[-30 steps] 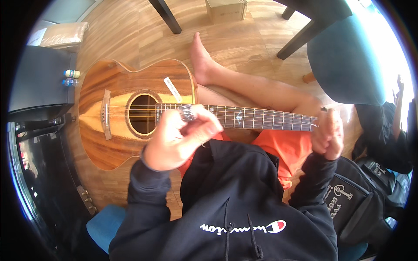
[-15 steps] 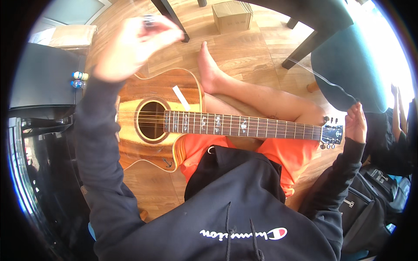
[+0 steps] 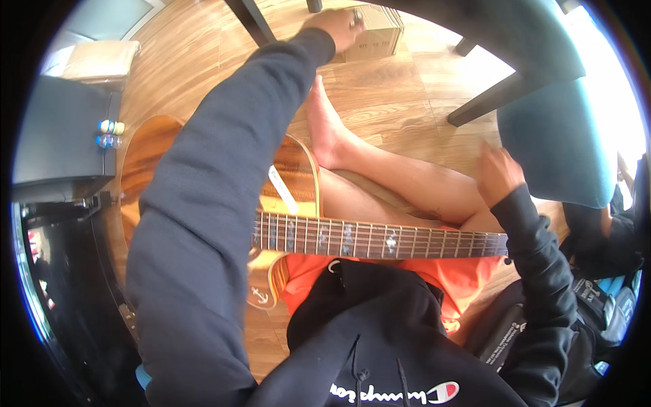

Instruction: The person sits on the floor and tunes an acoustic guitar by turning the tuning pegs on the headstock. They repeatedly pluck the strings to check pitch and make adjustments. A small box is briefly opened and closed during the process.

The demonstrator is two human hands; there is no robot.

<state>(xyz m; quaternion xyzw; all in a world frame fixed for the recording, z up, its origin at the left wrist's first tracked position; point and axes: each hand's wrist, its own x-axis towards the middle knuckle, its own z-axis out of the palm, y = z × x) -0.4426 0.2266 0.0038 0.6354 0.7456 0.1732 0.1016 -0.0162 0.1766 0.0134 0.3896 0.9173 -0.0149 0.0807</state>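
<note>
My left hand [image 3: 337, 30] reaches far forward above the floor, fingers closed round a small silver object [image 3: 356, 19], beside the cardboard box. My left sleeve covers much of the wooden acoustic guitar [image 3: 148, 154], which lies across my legs with its neck [image 3: 424, 241] pointing right. A white strip [image 3: 282, 190] is on the guitar's top. My right hand [image 3: 495, 169] is raised beyond the neck, beside the blue chair, fingers curled; I cannot make out what they hold. My bare foot [image 3: 325, 129] rests past the guitar's body.
A cardboard box [image 3: 380, 34] sits under dark table legs [image 3: 485, 98]. A blue chair [image 3: 553, 136] is at right, with black bags [image 3: 495, 332] below. At left are a dark cabinet [image 3: 57, 136], small bottles [image 3: 108, 141] and a wrapped package [image 3: 98, 57]. A person's arm [image 3: 605, 227] shows at far right.
My left hand has moved from over the guitar, up and then right toward the box. My right hand swung out right and is now back left; the thin line it trailed is no longer visible.
</note>
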